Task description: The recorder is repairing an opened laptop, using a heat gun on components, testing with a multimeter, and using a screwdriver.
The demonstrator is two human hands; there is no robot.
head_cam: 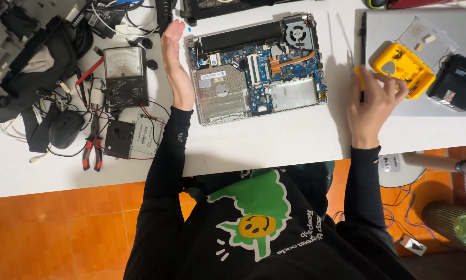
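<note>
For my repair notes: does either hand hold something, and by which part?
Right hand holds a screwdriver by its yellow handle. Left hand holds nothing, open beside the opened laptop.

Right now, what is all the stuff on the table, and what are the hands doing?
Opened laptop: one, blue board inside a silver shell, table middle.
Meter: one, black with a white dial, left of the laptop.
Pliers: one, red and black handles, near left edge.
Mouse: one, black, far left.
Yellow case: one, clear lid open, on a grey panel at right.
Black box: one, right of the case.
Screwdriver: one, black shaft, yellow handle, in the right hand.
Left hand: open, on edge beside the laptop.
Right hand: gripping the screwdriver.
</note>
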